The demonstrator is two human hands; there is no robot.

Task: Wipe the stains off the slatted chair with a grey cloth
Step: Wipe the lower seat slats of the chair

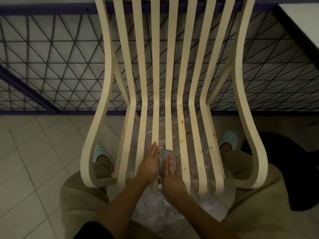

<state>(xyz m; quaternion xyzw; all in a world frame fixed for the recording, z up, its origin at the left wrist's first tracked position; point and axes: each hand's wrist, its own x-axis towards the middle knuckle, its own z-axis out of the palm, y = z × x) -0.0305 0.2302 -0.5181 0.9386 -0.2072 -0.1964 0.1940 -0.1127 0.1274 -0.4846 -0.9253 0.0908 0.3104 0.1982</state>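
Observation:
A cream slatted chair (181,69) stands in front of me, seat slats running toward me. Brown-orange stains (182,121) speckle the right-hand seat slats, and a few dot a left slat (123,132). A small grey cloth (168,156) lies on the middle slats near the seat's front. My right hand (172,176) rests flat on the cloth with fingers extended. Just left of the cloth, my left hand (150,163) lies flat on a slat, its fingers straight, touching the cloth's edge.
Clear crinkled plastic sheet (155,209) lies on the floor under the seat. A dark metal lattice railing (57,66) stands behind the chair. Pale floor tiles (34,161) spread to the left. My feet in light-green clogs (228,138) flank the chair. A black object (284,169) sits at right.

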